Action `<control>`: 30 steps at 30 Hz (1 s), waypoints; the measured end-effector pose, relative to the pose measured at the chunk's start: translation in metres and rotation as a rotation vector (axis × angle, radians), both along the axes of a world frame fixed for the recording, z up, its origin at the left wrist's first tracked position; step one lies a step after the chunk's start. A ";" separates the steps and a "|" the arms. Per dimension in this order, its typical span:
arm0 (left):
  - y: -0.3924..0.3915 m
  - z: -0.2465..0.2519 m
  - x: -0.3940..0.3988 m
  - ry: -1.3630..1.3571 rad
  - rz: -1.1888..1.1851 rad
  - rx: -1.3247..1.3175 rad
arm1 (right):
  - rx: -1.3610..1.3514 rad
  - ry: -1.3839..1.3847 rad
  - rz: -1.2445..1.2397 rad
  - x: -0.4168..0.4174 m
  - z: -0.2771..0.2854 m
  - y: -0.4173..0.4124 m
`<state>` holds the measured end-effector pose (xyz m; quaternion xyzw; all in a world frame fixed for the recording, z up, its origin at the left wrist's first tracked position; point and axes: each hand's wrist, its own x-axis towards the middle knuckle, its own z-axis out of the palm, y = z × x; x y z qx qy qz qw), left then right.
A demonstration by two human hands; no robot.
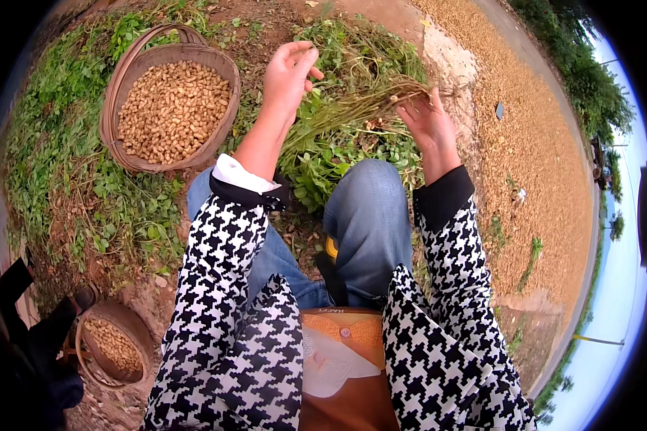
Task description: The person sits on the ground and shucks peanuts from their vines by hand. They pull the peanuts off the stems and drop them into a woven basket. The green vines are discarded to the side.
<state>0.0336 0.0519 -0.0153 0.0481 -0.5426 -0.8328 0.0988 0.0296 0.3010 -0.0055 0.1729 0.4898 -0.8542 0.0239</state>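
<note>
A bundle of uprooted peanut plants [350,108] lies across my right hand [428,118], palm up, with the thumb beside the root end. A few pale pods cling near the roots; the leafy ends trail down towards my knees. My left hand [294,67] hovers to the left of the bundle with fingers loosely curled and apart, and nothing shows in it. Left of that hand stands a woven handled basket [105,116], holding many unshelled peanuts [175,110]. Beneath both hands is a heap of green peanut vines [315,175].
More cut vines [48,156] cover the ground at left. A smaller basket [146,328] with peanuts stands lower left, beside a person's dark-clothed leg [51,323]. Peanuts [534,178] are spread along the paved ground at right, with a dark flat object [499,111] on them.
</note>
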 end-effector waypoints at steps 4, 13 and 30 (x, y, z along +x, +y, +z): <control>-0.044 -0.005 -0.011 -0.032 0.256 0.109 | -0.128 0.071 -0.455 0.045 0.034 0.202; -0.067 -0.009 -0.005 -0.062 0.315 0.125 | 0.815 0.540 -1.688 0.576 0.312 0.537; -0.080 -0.005 -0.031 -0.062 0.218 -0.057 | 1.671 -0.049 -0.133 -0.060 -0.137 0.251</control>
